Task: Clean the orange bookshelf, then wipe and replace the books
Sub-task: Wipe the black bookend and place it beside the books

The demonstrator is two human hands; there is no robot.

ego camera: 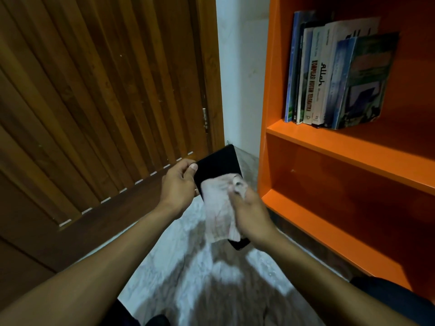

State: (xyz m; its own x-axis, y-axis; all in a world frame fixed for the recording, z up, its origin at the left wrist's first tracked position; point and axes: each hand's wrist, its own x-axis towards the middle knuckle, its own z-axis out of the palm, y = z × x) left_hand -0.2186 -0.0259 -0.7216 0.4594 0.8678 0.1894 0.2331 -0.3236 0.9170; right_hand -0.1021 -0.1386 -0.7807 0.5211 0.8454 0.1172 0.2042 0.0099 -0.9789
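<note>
Your left hand (pixel 179 182) pinches the upper left edge of a flat black hardcover book (pixel 217 165), thumb on its face, held out over the pale marbled floor (pixel 179 274). Your right hand (pixel 249 212) presses a crumpled pale pink cloth (pixel 217 208) onto the cover, fingers curled round it. The book's long axis runs away from you; the glossy orange bookshelf (pixel 329 147) stands to your right, nearer your right hand, with upright books (pixel 334 74) already shelved.
</note>
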